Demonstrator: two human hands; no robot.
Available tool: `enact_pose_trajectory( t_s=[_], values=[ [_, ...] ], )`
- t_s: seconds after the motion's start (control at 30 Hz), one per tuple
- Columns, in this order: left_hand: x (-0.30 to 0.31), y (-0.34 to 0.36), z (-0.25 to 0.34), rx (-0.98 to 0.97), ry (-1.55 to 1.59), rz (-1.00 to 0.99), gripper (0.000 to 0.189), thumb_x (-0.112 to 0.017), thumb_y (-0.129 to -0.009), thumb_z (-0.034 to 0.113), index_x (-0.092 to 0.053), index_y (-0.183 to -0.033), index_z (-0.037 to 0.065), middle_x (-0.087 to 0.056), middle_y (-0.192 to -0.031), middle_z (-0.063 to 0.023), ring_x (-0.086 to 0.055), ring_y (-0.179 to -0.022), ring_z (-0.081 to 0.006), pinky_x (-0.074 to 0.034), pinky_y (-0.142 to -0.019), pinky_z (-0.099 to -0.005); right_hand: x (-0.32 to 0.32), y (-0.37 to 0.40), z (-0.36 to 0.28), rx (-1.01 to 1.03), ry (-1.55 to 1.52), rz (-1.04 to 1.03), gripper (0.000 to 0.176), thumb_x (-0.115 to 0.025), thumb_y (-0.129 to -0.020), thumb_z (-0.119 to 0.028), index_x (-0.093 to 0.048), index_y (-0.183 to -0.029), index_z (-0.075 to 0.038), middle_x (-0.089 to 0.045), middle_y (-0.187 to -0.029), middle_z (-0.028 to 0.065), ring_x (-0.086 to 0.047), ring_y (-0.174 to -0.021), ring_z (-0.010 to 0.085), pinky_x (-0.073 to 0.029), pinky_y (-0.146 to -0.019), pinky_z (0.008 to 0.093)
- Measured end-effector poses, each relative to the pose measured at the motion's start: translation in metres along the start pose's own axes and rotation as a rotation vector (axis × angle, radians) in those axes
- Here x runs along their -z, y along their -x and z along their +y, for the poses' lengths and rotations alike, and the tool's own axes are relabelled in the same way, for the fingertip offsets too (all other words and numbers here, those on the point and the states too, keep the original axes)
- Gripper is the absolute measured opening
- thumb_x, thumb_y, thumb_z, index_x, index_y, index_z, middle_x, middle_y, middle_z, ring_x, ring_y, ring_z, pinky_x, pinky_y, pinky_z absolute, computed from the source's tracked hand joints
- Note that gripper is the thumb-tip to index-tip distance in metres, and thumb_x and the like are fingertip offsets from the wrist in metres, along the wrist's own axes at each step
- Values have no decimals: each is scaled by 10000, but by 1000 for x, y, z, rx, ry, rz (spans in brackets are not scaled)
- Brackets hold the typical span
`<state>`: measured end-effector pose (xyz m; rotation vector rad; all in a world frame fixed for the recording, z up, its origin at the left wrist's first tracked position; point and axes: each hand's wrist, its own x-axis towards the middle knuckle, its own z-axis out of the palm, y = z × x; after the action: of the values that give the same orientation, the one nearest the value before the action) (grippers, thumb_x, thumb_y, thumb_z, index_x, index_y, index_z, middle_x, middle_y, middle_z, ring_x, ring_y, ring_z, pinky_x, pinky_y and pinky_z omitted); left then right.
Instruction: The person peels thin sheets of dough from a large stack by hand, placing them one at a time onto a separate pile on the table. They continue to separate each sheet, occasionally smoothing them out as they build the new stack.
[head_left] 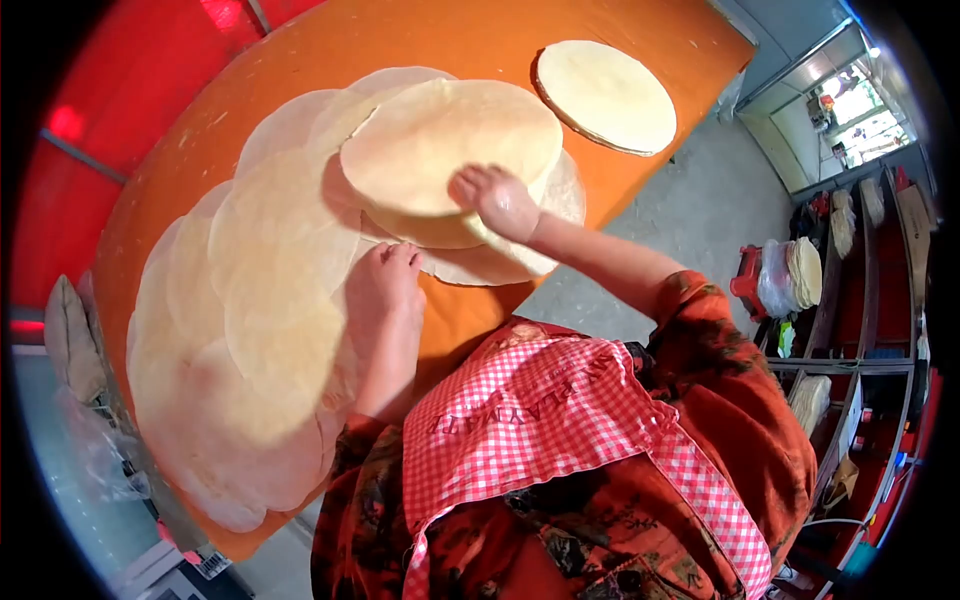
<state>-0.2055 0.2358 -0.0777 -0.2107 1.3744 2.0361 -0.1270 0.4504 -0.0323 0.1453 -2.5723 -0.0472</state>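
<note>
Thin round flatbread sheets lie overlapped on an orange table [300,50]. My right hand [495,203] rests over the lower right part of the uppermost pale sheet [440,130], fingers apart, slightly bent and a little blurred. Another sheet [430,230] shows its edge beneath it. My left hand [397,265] is at the near edge of the sheets, its fingers curled together; the fingertips seem to pinch a sheet's edge, though the contact is partly hidden. To its left spreads a wide fan of overlapping sheets [270,270].
A neat stack of round sheets [607,97] sits at the table's far right. Shelves [860,360] holding bags and goods stand on the right, near a red stool [747,283] with bagged rounds. Red panels [110,90] border the left side. Grey floor [690,190] lies beyond the table edge.
</note>
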Motion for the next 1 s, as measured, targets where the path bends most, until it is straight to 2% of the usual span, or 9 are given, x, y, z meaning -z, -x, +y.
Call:
enact_pose_trajectory(
  t_s=[0.07, 0.17, 0.4, 0.5, 0.6, 0.8, 0.87, 0.93, 1.0],
  values=[
    [-6, -8, -17, -58, 43, 128, 337, -554, -866, 18, -433, -1168, -68, -497, -1081, -164, -573, -995, -266, -517, -871, -325, -33, 39, -13, -41, -41, -57, 249, -574, -722, -147, -581, -953, -53, -596, -1010, 93, -576, -1020, 256, -465, -808, 374],
    [-4, -12, -22, -94, 128, 154, 322, -556, -852, 5, -442, -1148, -49, -481, -1021, -96, -560, -963, -216, -516, -859, -299, -34, 36, -15, -95, -150, -112, 261, -583, -727, -161, -576, -958, -41, -595, -1049, 101, -565, -1051, 270, -457, -849, 374],
    [-21, -5, -22, -164, 167, 150, 401, -575, -825, -32, -397, -1184, -26, -454, -1011, -72, -521, -934, -192, -489, -913, -319, -38, 34, -30, -148, -172, -167, 310, -581, -744, -176, -582, -1012, -19, -597, -1102, 104, -555, -1101, 273, -452, -874, 375],
    [-13, -15, -30, -149, 168, 110, 407, -550, -859, -9, -381, -1229, -25, -469, -1098, -125, -536, -1035, -257, -488, -948, -395, -49, 42, -34, -153, -111, -145, 385, -577, -753, -170, -579, -1097, 3, -575, -1178, 124, -534, -1137, 274, -439, -903, 383],
    [-10, -17, -22, -86, 203, 85, 365, -508, -886, 12, -378, -1223, -34, -462, -1170, -158, -513, -1124, -272, -458, -1000, -398, -46, 41, -33, -130, -135, -173, 423, -581, -762, -184, -566, -1136, 13, -557, -1211, 136, -512, -1161, 283, -424, -923, 395],
    [52, -58, -42, -4, 331, -461, 430, -511, -937, 157, -375, -1262, -91, -408, -1313, -243, -468, -1200, -368, -396, -1053, -466, -16, 34, -41, -133, -152, -200, 610, -682, -751, -338, -517, -1206, 33, -540, -1209, 219, -511, -1154, 344, -402, -945, 454],
    [25, -40, -22, 42, 319, -355, 462, -508, -947, 194, -361, -1270, -102, -377, -1343, -266, -427, -1241, -377, -380, -1066, -470, -12, 28, -38, -161, -218, -182, 523, -645, -773, -294, -526, -1185, 5, -564, -1152, 182, -538, -1105, 325, -426, -894, 437],
    [-14, -12, 7, 130, 377, -84, 490, -509, -948, 212, -339, -1284, -101, -354, -1360, -283, -388, -1275, -381, -378, -1067, -474, -19, 26, -30, -138, -219, -109, 402, -599, -774, -230, -550, -1114, -21, -592, -1044, 137, -566, -1034, 293, -452, -817, 411],
    [-20, -9, 12, 150, 387, -52, 540, -530, -942, 247, -314, -1286, -108, -356, -1354, -282, -382, -1278, -381, -373, -1067, -485, -31, 21, -19, -193, -294, -294, 356, -577, -770, -212, -577, -1072, -23, -610, -988, 145, -585, -1004, 280, -478, -784, 400]
  ],
)
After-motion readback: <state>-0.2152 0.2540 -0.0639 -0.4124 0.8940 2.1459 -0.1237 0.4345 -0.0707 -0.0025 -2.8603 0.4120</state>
